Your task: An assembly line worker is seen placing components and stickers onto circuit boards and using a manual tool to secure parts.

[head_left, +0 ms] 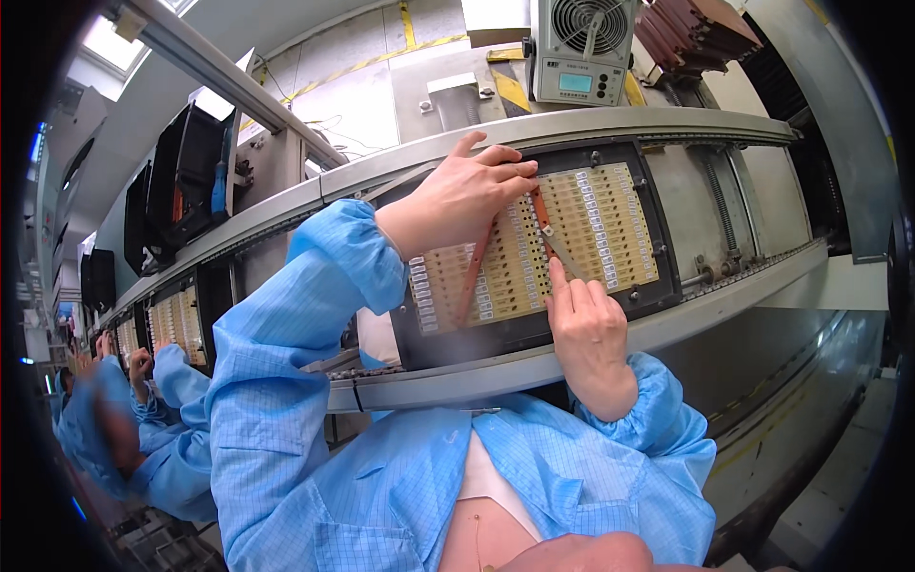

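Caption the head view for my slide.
Left hand and right hand over a dark tray of pale circuit boards on a conveyor.

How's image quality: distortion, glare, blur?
Head view: conveyor's far rail bows, image corners are black; head view: bright ceiling panel at upper left looks blown out; head view: co-worker at left is partly blurred, circuit-board panel fairly sharp.

Small print on the grey fan unit (583,52)
Its front bears a dark mark and a line of lettering above the lit blue screen (576,83), with more print below; the screen's contents and tiny marks on the yellowish board panel (621,195) are illegible.
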Tool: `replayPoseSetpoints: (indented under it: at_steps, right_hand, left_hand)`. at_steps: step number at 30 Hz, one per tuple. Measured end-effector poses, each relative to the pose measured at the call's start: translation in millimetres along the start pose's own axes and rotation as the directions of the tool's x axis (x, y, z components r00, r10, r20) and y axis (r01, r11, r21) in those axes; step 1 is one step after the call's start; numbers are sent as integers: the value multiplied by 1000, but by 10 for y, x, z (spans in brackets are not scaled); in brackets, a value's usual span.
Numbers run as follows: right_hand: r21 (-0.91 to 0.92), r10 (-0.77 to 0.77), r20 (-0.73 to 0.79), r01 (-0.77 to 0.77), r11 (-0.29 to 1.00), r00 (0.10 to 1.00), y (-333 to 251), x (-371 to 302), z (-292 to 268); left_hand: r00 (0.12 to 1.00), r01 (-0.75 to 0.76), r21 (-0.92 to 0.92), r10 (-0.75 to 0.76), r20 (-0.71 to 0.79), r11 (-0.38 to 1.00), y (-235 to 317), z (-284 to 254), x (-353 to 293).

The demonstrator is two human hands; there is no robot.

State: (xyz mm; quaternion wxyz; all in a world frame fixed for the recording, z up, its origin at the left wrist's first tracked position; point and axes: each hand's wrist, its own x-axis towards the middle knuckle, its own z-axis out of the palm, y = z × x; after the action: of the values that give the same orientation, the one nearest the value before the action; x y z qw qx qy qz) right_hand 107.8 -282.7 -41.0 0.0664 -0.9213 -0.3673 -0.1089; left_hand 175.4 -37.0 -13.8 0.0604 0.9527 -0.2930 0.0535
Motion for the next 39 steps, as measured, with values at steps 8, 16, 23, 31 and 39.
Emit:
replayPoseSetpoints:
  at_steps: [8,16,23,31,39]
  right_hand:
    - [22,-95,-28,96,995,995,181,-22,-35]
    - [27,-78,-14,78,997,997,312,-3,-28]
    - [78,-48,-17,50,996,999,406,0,48]
    - [134,-28,-19,30,991,999,547,43,38]
    - [161,-24,80,10,987,997,654,162,-202]
  left_hand:
    - [987,-99,98,85,135,990,138,-94,208]
    - [983,-171,370,185,-3,913,199,102,300]
    - [949,-93,171,35,312,981,230,-26,620]
    - [989,-54,116,37,145,992,97,182,732]
    - [935,123,1,-115,-334,992,20,131,-116]
